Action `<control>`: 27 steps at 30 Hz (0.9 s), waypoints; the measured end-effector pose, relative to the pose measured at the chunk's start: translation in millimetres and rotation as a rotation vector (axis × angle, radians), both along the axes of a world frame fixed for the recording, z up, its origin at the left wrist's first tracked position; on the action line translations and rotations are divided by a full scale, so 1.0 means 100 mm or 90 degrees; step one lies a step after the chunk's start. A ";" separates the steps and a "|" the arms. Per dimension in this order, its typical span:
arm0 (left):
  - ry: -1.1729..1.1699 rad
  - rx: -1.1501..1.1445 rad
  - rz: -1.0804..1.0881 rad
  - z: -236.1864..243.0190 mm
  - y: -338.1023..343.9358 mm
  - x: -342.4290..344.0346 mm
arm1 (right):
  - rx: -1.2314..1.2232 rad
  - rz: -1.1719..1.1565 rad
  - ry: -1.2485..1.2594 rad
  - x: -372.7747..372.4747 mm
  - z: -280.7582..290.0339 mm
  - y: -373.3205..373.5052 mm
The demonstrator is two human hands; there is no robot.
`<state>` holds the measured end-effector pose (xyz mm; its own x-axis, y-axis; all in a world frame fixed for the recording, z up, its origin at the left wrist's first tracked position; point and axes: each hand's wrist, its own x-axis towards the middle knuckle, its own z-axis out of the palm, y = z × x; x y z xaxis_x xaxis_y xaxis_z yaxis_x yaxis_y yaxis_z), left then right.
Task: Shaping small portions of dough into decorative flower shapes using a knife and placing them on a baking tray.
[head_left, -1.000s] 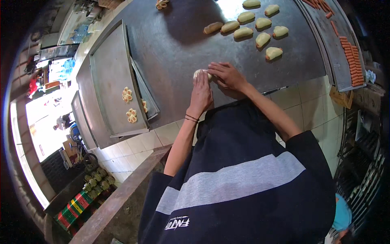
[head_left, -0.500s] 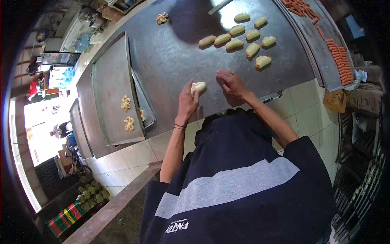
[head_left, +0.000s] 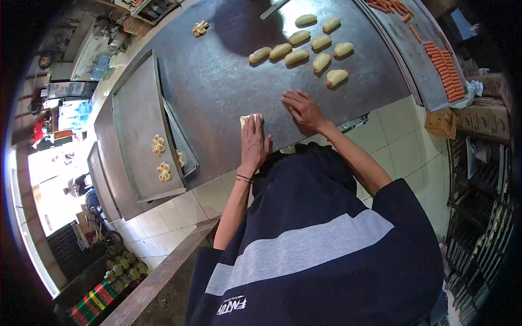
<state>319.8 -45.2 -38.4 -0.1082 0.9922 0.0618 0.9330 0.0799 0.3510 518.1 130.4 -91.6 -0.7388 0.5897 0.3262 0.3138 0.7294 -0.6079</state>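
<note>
My left hand (head_left: 254,145) lies flat over a pale piece of dough (head_left: 243,121) near the table's front edge. Its fingers are stretched out and cover most of the dough. To the right, my right hand (head_left: 307,111) is open, palm down, with nothing in it; whether it touches the metal table (head_left: 217,103) I cannot tell. Beyond it sit several sausage rolls of raw dough (head_left: 296,57), grouped at the far right of the table, some with a sausage end showing. A flower-shaped piece (head_left: 200,29) rests at the far left.
On the left, a metal baking tray (head_left: 129,108) bears flower-shaped pieces (head_left: 164,172) and overlaps another tray (head_left: 179,138). A side surface (head_left: 418,65) at the right holds rows of sausages (head_left: 445,73). A metal bar (head_left: 274,8) lies at the far edge; a cardboard box (head_left: 441,124) stands right.
My left hand has gone from beside the dough to flat on top of it, covering most of it. My right hand stays open nearby. The whole view has shifted slightly.
</note>
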 end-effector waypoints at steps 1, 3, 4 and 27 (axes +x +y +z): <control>0.003 -0.002 -0.004 0.07 0.01 -0.01 | -0.002 -0.004 0.003 0.04 -0.03 -0.02; -0.399 0.008 0.095 0.23 0.08 0.00 | -0.017 -0.010 -0.034 0.17 -0.10 -0.08; -0.395 0.010 0.095 0.24 0.07 -0.08 | -0.016 -0.009 -0.029 0.15 -0.09 -0.09; -0.317 0.027 0.109 0.16 -0.03 -0.74 | 0.029 -0.030 -0.104 -0.02 -0.12 -0.40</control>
<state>245.6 -48.5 -22.4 -0.2953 0.9554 0.0017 0.6273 0.1926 0.7546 516.2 90.2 -103.7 -0.7557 0.6127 0.2314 0.4404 0.7369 -0.5128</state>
